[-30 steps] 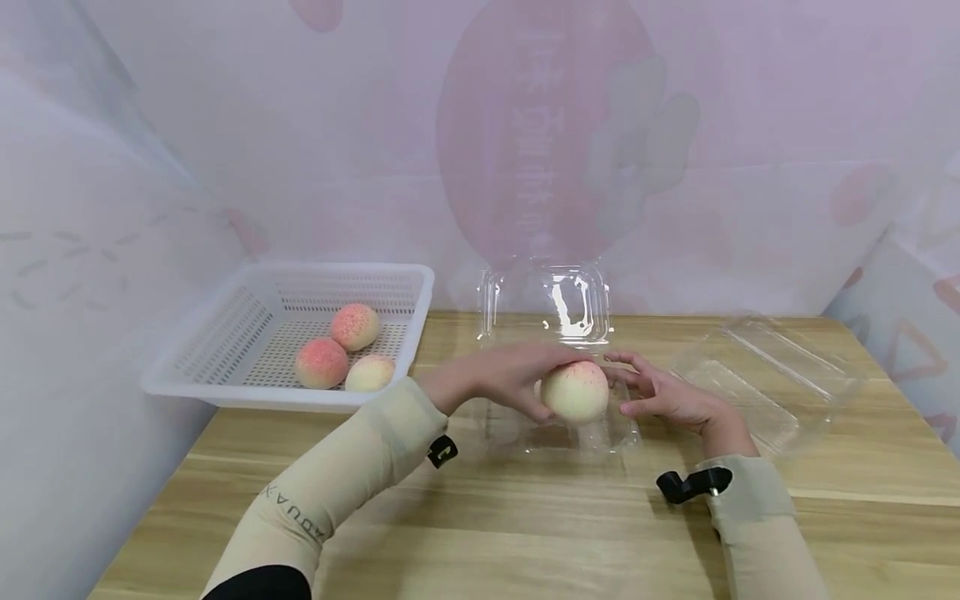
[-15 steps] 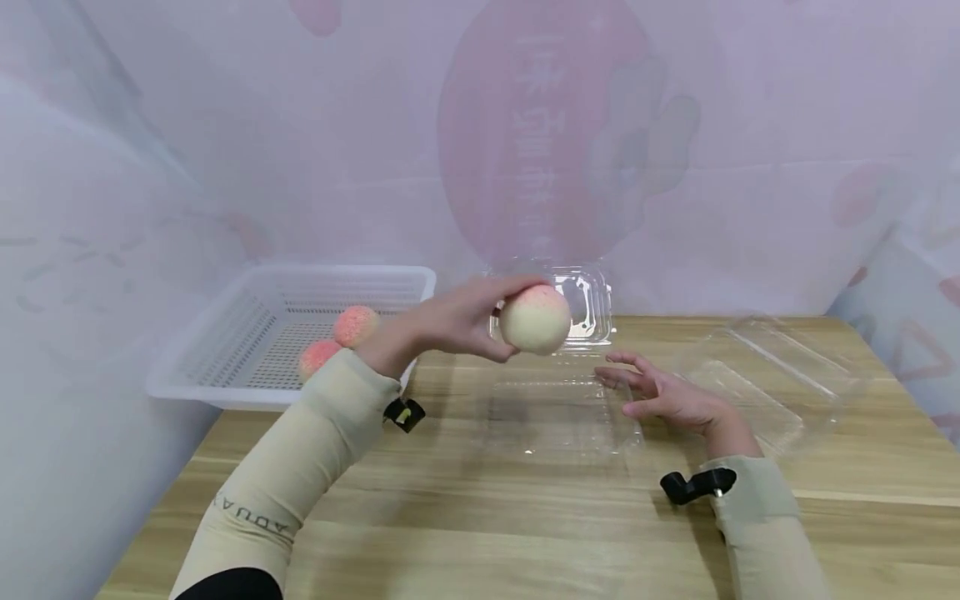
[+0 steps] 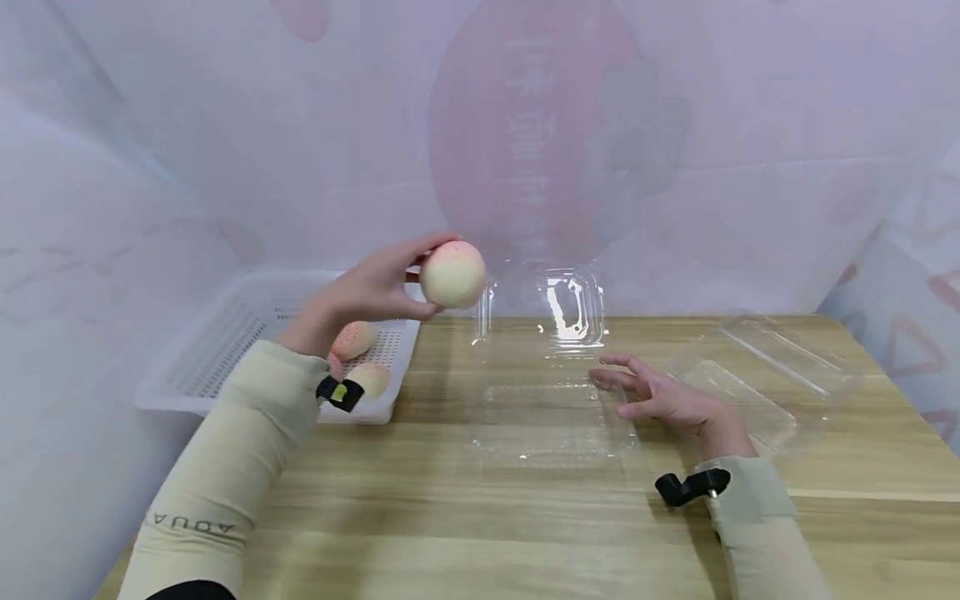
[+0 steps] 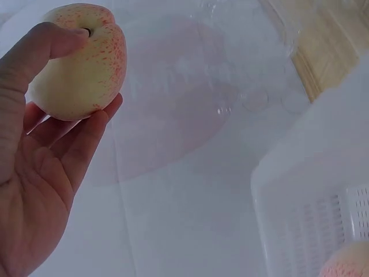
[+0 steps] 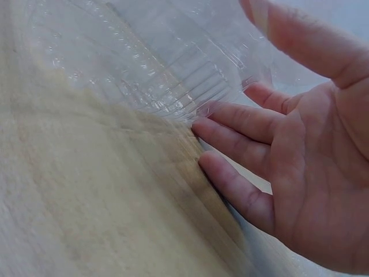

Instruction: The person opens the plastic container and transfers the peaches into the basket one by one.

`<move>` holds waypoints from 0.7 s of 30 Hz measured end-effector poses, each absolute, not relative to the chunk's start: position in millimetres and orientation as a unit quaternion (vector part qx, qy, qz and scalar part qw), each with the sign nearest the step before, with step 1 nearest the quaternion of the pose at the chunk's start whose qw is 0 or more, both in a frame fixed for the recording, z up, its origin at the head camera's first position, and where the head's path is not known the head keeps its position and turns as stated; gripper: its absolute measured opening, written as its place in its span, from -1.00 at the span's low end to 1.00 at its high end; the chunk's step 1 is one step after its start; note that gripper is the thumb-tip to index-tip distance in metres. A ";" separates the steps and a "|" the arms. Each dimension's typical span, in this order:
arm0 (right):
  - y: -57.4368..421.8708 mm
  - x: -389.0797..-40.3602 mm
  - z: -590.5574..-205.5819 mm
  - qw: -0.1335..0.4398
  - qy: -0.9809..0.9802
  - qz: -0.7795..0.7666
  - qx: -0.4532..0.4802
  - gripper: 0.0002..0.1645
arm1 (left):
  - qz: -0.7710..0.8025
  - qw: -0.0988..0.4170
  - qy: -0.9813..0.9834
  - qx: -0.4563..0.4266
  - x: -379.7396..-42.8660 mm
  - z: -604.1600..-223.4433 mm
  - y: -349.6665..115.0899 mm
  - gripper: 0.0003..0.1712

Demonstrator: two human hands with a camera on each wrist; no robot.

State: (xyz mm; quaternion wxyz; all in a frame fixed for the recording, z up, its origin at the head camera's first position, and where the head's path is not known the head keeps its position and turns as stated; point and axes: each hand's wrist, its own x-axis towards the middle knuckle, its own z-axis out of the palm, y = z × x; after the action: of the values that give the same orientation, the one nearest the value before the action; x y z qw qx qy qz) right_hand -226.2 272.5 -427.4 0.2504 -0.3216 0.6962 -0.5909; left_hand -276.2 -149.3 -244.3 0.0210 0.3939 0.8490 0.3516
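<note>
My left hand (image 3: 375, 283) grips a pale peach (image 3: 453, 275) with a pink-speckled top, raised in the air beside the white basket. In the left wrist view the thumb presses by the stem hollow of the peach (image 4: 81, 63), and the fingers curl under it. Several more peaches, such as the pale one (image 3: 370, 380), lie in the basket (image 3: 401, 367), partly hidden by the left forearm. My right hand (image 3: 663, 396) stays at the right side of an unfolded clear plastic clamshell box (image 3: 547, 421), fingers loosely spread, fingertips right at its edge in the right wrist view.
A second clear plastic container (image 3: 772, 375) lies on the wooden table (image 3: 510, 525) to the right of the right hand. The raised lid (image 3: 540, 304) of the first box stands near the printed cloth backdrop (image 3: 360, 142).
My left hand has lifted the peach up from over the clear box and carried it left toward the basket. The right hand stays nearly where it was.
</note>
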 end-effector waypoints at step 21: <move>266.4 -226.4 -426.9 0.253 0.697 -0.587 -0.323 -0.08 | 0.289 0.050 0.916 0.273 -313.2 -259.7 -242.2 -0.07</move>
State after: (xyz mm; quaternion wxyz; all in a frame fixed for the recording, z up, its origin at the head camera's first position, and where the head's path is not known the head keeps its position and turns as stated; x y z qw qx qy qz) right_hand -226.4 266.4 -426.9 0.2531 -0.3234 0.6973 -0.5875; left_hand -313.2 -242.2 -259.7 0.0495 0.2733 0.9162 0.2889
